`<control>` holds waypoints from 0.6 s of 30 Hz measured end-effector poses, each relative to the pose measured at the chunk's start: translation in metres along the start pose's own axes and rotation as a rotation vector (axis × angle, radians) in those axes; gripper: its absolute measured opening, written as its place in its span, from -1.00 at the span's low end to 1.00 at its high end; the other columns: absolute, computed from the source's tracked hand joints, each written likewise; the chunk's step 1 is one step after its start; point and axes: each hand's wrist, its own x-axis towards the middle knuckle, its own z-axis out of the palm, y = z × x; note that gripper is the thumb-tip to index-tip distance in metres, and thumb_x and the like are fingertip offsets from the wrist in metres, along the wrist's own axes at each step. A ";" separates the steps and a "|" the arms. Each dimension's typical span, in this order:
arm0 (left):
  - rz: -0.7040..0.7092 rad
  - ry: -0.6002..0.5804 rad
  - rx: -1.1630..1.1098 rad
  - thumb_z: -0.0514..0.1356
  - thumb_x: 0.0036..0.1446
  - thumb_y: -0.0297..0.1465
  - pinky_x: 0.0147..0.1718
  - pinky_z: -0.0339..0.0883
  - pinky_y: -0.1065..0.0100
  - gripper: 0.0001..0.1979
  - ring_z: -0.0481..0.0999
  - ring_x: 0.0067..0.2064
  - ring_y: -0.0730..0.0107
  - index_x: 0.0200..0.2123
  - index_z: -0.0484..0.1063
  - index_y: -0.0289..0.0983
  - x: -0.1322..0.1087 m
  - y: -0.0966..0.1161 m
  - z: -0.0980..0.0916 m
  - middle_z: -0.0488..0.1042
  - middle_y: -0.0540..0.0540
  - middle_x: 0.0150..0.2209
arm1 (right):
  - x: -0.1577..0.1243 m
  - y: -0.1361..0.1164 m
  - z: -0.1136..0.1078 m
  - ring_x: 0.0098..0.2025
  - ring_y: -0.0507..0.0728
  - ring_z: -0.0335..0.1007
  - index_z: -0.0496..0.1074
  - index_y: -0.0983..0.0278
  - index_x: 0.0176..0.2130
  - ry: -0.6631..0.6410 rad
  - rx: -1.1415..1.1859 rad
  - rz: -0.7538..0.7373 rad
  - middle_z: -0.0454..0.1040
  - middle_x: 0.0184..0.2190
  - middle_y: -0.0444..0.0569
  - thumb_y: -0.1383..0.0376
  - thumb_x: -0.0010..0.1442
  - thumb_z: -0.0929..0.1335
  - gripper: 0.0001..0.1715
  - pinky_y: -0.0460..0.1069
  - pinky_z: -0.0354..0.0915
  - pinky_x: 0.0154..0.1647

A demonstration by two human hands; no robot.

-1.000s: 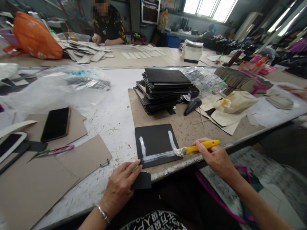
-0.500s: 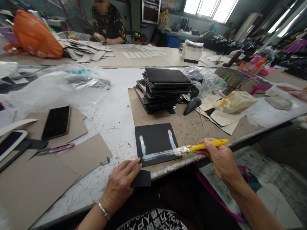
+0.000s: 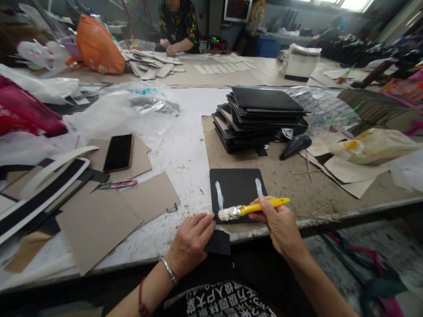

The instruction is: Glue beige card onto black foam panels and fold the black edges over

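A black rectangular panel [image 3: 236, 189] lies flat near the table's front edge, with white strokes down its left and right sides. My right hand [image 3: 279, 220] is closed around a yellow-handled brush [image 3: 256, 207], whose white-coated bristles touch the panel's lower left part. The brush covers much of the panel's lower edge. My left hand [image 3: 193, 237] rests with fingertips at the panel's lower left corner, fingers lying flat and close together. Under and beside these fingers, a small black piece [image 3: 218, 242] juts over the table edge.
Behind the panel stands a stack of black panels [image 3: 264, 119], with a dark pointed object [image 3: 295, 146] to its right. Left are a phone [image 3: 119, 152], pink-handled snips [image 3: 119, 184] and grey-brown boards [image 3: 99, 224]. A person [image 3: 180, 26] works across the table.
The view has shifted left. My right hand has moved the brush leftward along the panel's lower edge, from the right corner to near the left one. My left hand stays at the corner.
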 end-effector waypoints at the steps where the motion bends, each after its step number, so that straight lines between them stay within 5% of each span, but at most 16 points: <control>1: 0.002 -0.001 -0.004 0.00 -0.26 -0.67 -0.22 0.45 0.08 -0.47 0.41 -0.08 0.10 -0.11 0.38 -0.44 0.000 0.000 0.000 0.47 -0.29 -0.09 | 0.000 0.001 0.003 -0.49 0.04 0.45 0.41 0.38 -0.46 0.000 0.000 0.010 0.45 -0.50 -0.09 0.06 -0.16 0.49 -0.55 -0.13 0.45 -0.52; 18: -0.009 0.010 -0.022 -0.01 -0.27 -0.69 -0.23 0.47 0.09 -0.48 0.42 -0.10 0.09 -0.14 0.41 -0.45 0.000 -0.001 0.001 0.48 -0.26 -0.09 | 0.009 -0.007 -0.046 -0.68 0.06 0.39 0.37 0.34 -0.49 0.260 -0.021 -0.061 0.43 -0.68 -0.14 0.04 -0.37 0.55 -0.45 -0.11 0.42 -0.69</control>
